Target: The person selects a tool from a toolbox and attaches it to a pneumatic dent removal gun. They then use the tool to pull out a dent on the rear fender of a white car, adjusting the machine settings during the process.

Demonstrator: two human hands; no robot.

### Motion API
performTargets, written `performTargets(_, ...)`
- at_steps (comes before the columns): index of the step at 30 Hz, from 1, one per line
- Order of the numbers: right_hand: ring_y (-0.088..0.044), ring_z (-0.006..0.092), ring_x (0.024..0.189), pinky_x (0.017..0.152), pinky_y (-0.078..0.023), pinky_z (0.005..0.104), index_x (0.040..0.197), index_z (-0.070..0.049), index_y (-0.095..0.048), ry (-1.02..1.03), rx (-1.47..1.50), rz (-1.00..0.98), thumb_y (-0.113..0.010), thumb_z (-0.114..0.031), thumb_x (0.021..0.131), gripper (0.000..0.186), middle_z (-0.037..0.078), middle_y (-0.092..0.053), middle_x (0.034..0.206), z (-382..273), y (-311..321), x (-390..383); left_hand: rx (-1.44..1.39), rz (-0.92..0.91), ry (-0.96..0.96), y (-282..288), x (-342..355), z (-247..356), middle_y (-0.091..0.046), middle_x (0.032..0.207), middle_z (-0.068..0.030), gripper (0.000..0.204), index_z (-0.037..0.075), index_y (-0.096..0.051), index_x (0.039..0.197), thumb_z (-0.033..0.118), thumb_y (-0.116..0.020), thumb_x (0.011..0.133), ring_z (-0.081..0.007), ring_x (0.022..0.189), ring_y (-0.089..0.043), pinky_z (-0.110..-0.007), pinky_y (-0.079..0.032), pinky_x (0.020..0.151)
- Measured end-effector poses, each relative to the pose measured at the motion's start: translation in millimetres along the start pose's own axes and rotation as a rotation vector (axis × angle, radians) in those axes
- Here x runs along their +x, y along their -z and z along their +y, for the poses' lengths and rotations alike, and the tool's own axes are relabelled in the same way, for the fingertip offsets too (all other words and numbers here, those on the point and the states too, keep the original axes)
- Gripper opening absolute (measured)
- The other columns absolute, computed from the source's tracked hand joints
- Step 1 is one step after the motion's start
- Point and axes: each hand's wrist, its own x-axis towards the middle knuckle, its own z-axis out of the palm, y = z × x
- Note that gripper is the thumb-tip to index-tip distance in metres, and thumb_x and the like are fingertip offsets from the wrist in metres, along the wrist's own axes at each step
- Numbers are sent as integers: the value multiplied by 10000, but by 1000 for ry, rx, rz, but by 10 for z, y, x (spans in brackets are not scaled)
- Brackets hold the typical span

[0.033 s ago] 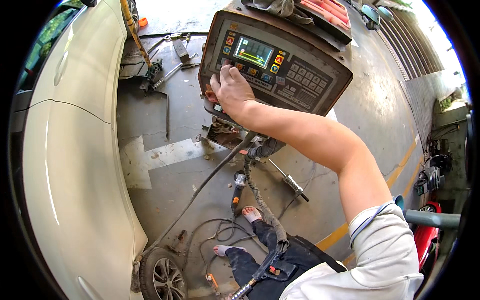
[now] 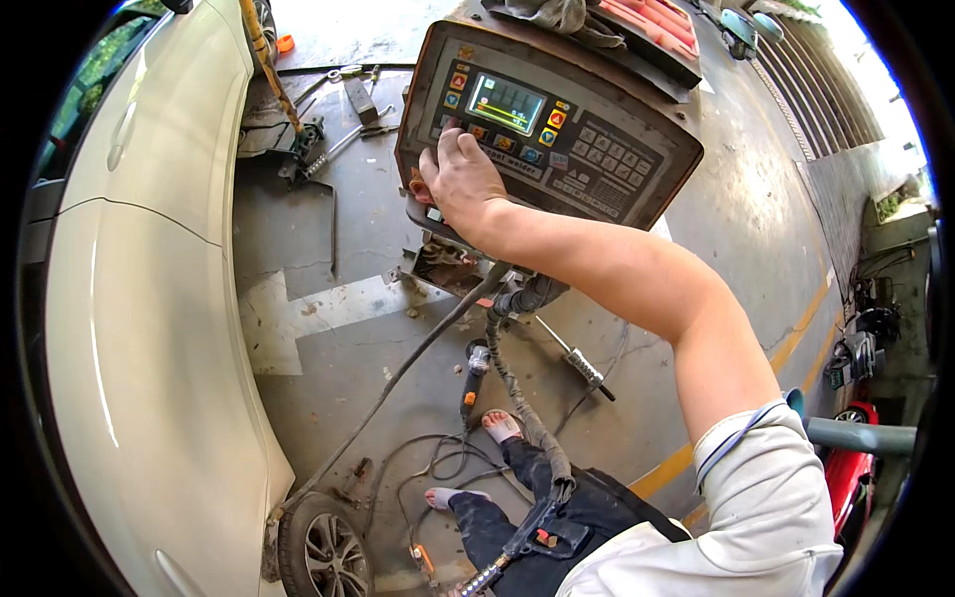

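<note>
My right hand (image 2: 463, 184) reaches onto the spot welder's control panel (image 2: 607, 159), fingers apart and loosely bent, one fingertip on a button at the lower left of the lit screen (image 2: 505, 99). An orange knob (image 2: 418, 187) is partly behind it. At the bottom edge, a sliver of my left hand (image 2: 455, 590) is at the welding gun (image 2: 537, 537), apparently gripping its ribbed metal end. A thick wrapped cable (image 2: 502, 358) runs from the machine to the gun.
A white car (image 2: 149, 308) fills the left, with a wheel (image 2: 318, 547) below. A grinder (image 2: 473, 378), slide hammer (image 2: 587, 368), loose cables and metal tools (image 2: 360, 99) lie on the floor near my feet and beyond. A pipe (image 2: 856, 435), red vehicle (image 2: 860, 468) and scooter (image 2: 741, 35) are at right.
</note>
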Motion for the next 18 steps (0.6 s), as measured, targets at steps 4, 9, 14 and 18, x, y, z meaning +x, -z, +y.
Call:
performTargets(4, -426, 292, 1133, 903, -307, 334, 1321, -25, -422, -34, 56, -17, -461, -198, 854, 500, 267, -383, 1370, -23, -99, -150, 7, 33, 0, 71, 0, -19, -540, 1038, -132, 355, 134, -467, 1196, 284, -569, 891, -264, 876, -548, -472, -469, 769)
performTargets(9, -454, 253, 1081, 888, -339, 328, 1301, 35, -428, -79, 163, 68, -467, -162, 837, 506, 225, -378, 1394, 153, -129, -386, 19, 73, -10, 200, 24, -79, -541, 1094, -153, 399, 148, -451, 1240, 272, -589, 887, -286, 912, -559, -476, -473, 783)
performTargets(14, -474, 240, 1054, 879, -339, 324, 1274, 61, -443, -101, 302, 93, -480, -153, 825, 499, 215, -419, 1366, 176, -70, -322, 40, 106, -19, 417, 104, -180, -543, 1149, -174, 449, 163, -436, 1285, 259, -608, 882, -307, 947, -569, -479, -478, 797)
performTargets(18, -478, 238, 1049, 887, -346, 332, 1281, 62, -432, -129, 376, 48, -500, -164, 812, 525, 222, -402, 1377, 159, 2, -310, 47, 148, -60, 677, 174, -284, -544, 1194, -191, 491, 175, -424, 1321, 250, -624, 878, -324, 976, -577, -482, -481, 808)
